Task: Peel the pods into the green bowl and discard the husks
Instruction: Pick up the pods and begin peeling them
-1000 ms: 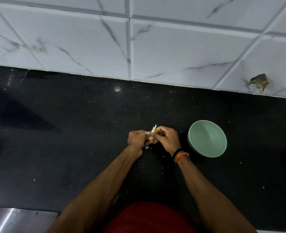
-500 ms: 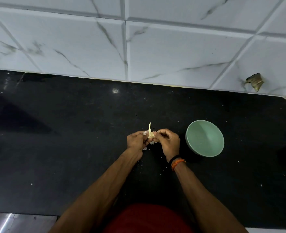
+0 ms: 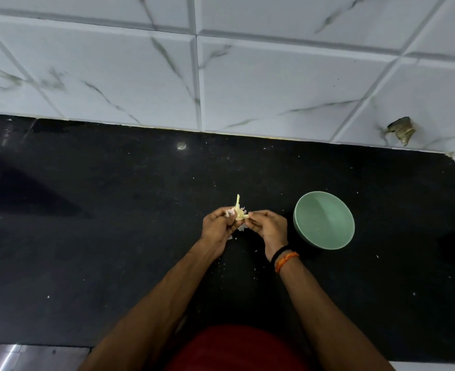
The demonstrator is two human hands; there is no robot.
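Hands meet over the black stone counter [image 3: 114, 236]: left hand [image 3: 217, 226] and right hand [image 3: 268, 227] both pinch a pale yellow papery pod [image 3: 238, 212], curled fingertips gripping its husk. Round green bowl [image 3: 324, 223] sits just right of them, near the right wrist.

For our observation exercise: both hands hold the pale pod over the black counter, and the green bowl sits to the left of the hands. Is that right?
One detail is wrong. In the head view the green bowl sits to the right of the hands, beside the right hand. The left hand and right hand do hold the pale pod over the black counter.
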